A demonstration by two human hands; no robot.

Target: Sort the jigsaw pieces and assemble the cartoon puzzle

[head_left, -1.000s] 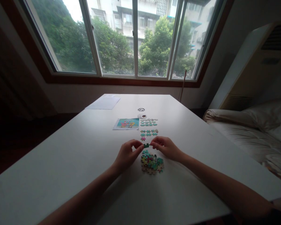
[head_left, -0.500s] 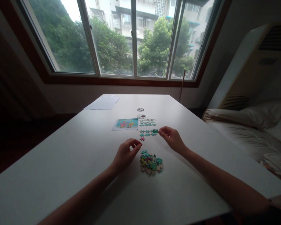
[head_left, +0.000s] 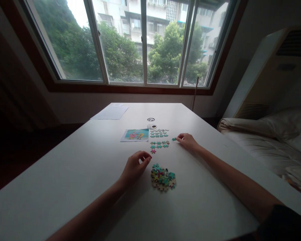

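My right hand [head_left: 188,142] pinches a green puzzle piece [head_left: 174,139] between thumb and fingertips, just right of the sorted rows. Those rows of puzzle pieces [head_left: 159,146] are mostly teal and green, and a pink piece [head_left: 153,151] lies at their near end. My left hand [head_left: 136,164] is held with thumb and index fingertip together, close to the pink piece. A small reddish spot shows at its fingertips; I cannot make out whether it is a piece. Nearer me lies a heap of mixed puzzle pieces [head_left: 163,178], some with their plain backs up.
A picture sheet [head_left: 135,135] with cartoon figures lies left of the rows. Two round items [head_left: 152,126] lie behind them. A white paper [head_left: 109,112] rests at the table's far left. The white table [head_left: 90,180] stands before a window, with a sofa [head_left: 261,134] to the right.
My right hand has drawn the green piece to the right, away from the end of the row. My left hand has stayed nearly in place, and the view has tilted slightly.
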